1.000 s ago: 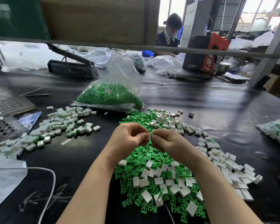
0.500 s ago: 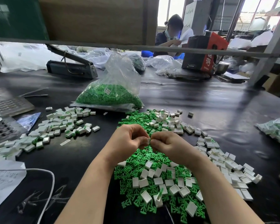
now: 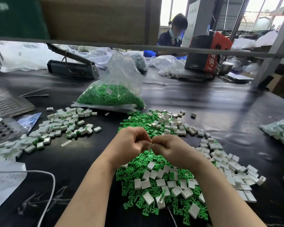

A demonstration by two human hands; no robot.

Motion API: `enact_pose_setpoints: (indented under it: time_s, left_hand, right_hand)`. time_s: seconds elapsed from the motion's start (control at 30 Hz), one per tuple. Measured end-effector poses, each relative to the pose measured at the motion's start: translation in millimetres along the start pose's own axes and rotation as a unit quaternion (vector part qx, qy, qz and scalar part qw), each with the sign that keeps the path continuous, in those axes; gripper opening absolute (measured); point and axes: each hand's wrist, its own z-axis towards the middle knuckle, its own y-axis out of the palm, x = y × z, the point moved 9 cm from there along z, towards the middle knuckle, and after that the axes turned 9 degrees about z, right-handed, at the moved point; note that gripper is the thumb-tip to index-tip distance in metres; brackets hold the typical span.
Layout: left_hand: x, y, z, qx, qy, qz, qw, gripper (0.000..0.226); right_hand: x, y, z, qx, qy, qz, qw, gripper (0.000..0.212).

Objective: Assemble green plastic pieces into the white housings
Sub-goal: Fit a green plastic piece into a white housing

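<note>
Two hands meet over the middle of the heap: your left hand (image 3: pixel 129 143) and right hand (image 3: pixel 169 147) are knuckle to knuckle, fingers curled in, pinching a small white housing (image 3: pixel 149 144) between their tips. Only a pale sliver of it shows, and you cannot tell whether a green piece is already in it.

Directly beneath your wrists lies the pile of loose green pieces (image 3: pixel 143 163), spread across the black table (image 3: pixel 203 104) from just past your fingers down toward you. Empty white housings (image 3: pixel 161 182) are scattered on top of that green heap, and more of them trail off to your right in a long band (image 3: pixel 226 163). One housing near you stands with a green piece poking up out of it (image 3: pixel 161 198).

Off to your left, well apart from the heap, sits a separate pile of white housings with green showing at their edges (image 3: pixel 62 126).

Beyond the heap, a clear plastic bag of green pieces (image 3: pixel 111 97) rests on the table with its mouth slumped open. Behind it is a dark bag sealer (image 3: pixel 72 68). At your far right edge lies another clear bag (image 3: pixel 280 130) of white and green parts. A white cable (image 3: pixel 46 181) curves over the table at your lower left, beside a sheet of paper (image 3: pixel 5 182). Across the table another person (image 3: pixel 172 33) sits near a red and black box (image 3: pixel 206 53).
</note>
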Motion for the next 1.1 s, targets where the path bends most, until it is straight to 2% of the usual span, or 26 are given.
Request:
enact_pose_setpoints:
  time_s: [0.17, 0.33, 0.43, 0.53, 0.63, 0.7, 0.77, 0.9, 1.1]
  left_hand:
    - [-2, -5, 1, 0.033, -0.011, -0.078, 0.996, 0.015]
    - [-3, -5, 1, 0.026, -0.021, -0.179, 0.983, 0.009]
    - [-2, -3, 1, 0.007, -0.025, -0.193, 0.981, 0.011]
    - [1, -7, 0, 0.031, -0.016, -0.160, 0.986, 0.009]
    - [5, -13, 0, 0.071, -0.005, -0.101, 0.992, 0.006]
    - [6, -15, 1, 0.090, -0.002, -0.097, 0.991, 0.005]
    - [8, -14, 1, 0.099, 0.004, -0.104, 0.990, 0.007]
    - [10, -10, 2, 0.091, -0.002, -0.141, 0.986, 0.012]
    - [9, -7, 2, 0.084, -0.001, -0.195, 0.977, 0.007]
  right_hand:
    - [-1, -9, 0, 0.035, -0.009, 0.063, 0.997, 0.030]
    - [0, -11, -2, 0.039, -0.017, 0.163, 0.986, 0.027]
    - [0, -10, -1, 0.036, -0.019, 0.201, 0.979, 0.026]
    - [2, -9, -2, 0.032, -0.013, 0.255, 0.966, 0.027]
    - [11, -3, -3, 0.022, 0.041, 0.358, 0.932, 0.050]
    - [16, 6, -1, -0.001, 0.080, 0.403, 0.912, 0.067]
    - [15, 16, 3, -0.023, 0.097, 0.437, 0.894, 0.076]
    - [12, 29, 8, -0.023, 0.103, 0.533, 0.839, 0.065]
    - [5, 29, 10, 0.005, 0.070, 0.653, 0.754, 0.046]
